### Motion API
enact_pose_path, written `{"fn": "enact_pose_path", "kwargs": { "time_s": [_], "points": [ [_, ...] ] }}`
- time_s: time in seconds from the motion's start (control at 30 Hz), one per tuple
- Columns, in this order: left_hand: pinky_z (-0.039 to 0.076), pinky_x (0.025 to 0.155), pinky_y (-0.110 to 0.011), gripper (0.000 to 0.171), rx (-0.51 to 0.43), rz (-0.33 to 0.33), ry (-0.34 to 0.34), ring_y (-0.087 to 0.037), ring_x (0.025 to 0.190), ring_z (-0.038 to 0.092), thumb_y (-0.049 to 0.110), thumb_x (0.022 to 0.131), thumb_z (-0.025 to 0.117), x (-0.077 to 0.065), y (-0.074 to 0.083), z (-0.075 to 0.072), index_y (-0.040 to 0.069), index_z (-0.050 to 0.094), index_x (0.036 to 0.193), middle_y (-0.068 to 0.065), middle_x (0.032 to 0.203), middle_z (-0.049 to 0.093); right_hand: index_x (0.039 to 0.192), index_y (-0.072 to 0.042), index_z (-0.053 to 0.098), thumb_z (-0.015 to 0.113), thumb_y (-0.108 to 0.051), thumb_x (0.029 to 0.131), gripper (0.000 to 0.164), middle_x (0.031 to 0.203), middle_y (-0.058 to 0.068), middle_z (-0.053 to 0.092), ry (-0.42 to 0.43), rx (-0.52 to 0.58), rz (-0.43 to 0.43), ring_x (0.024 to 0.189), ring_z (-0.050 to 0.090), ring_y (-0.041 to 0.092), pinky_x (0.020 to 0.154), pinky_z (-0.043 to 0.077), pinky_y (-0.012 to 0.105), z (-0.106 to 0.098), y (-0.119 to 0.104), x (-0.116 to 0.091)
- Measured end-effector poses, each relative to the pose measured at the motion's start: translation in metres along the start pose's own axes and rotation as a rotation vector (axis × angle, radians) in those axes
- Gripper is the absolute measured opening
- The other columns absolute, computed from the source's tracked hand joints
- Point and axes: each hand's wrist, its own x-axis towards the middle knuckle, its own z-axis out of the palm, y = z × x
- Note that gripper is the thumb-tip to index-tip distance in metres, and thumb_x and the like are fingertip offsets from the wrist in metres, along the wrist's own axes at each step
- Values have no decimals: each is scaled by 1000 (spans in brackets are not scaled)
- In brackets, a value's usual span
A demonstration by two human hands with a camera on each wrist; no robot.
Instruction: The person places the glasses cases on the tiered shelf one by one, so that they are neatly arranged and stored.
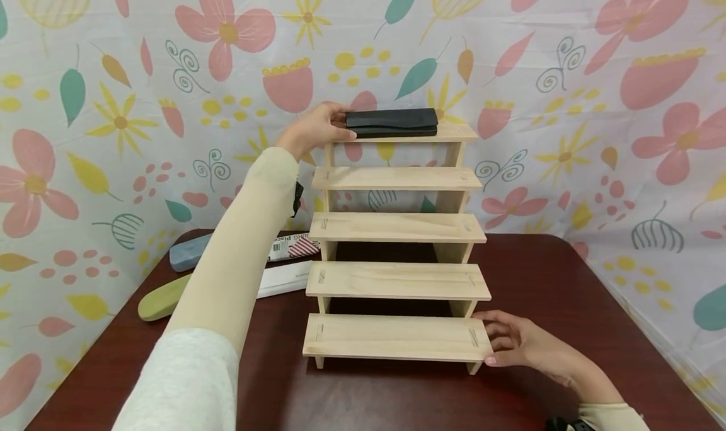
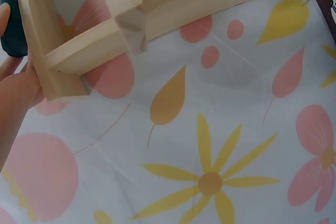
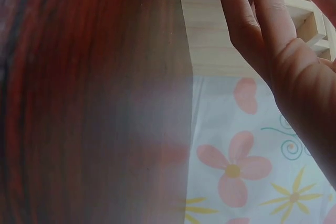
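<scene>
A black glasses case (image 1: 391, 122) with a front flap lies along the top shelf of a stepped wooden display rack (image 1: 397, 338). My left hand (image 1: 320, 128) grips the case's left end, thumb at the front and fingers toward the back. In the left wrist view, part of the left hand (image 2: 18, 93) shows beside the dark case (image 2: 11, 17) and the rack's pale wood (image 2: 34, 35). Low on the right, my right hand (image 1: 524, 343) holds the end of the bottom shelf, its thumb at the front corner. The right wrist view shows that hand's fingers (image 3: 270, 11) against the wood.
Left of the rack lie a blue case (image 1: 189, 252), a yellow-green case (image 1: 161, 298), a white box (image 1: 285, 278) and a printed packet (image 1: 292, 247), partly behind my left arm. They rest on a dark red-brown table (image 1: 544, 280). A flower-patterned cloth (image 1: 567, 103) hangs behind.
</scene>
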Motion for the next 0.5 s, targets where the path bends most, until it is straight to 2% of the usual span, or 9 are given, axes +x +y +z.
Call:
{"fn": "enact_pose_path", "kwargs": {
  "time_s": [0.23,0.5],
  "points": [
    [41,100,-29,65,25,-25,2,-20,131,42,6,97,55,1,4,4,11,23,153,-10,150,35,141,10,29,66,3,87,66,119,18,57,-3,-5,-6,98,64,26,79,54,37,-1,0,1],
    [40,100,-28,64,62,-52,30,-19,130,42,10,98,54,2,6,8,14,24,154,-9,148,35,141,10,29,66,3,87,66,118,18,57,-4,-4,5,99,63,27,79,54,37,-2,-1,1]
  ]
}}
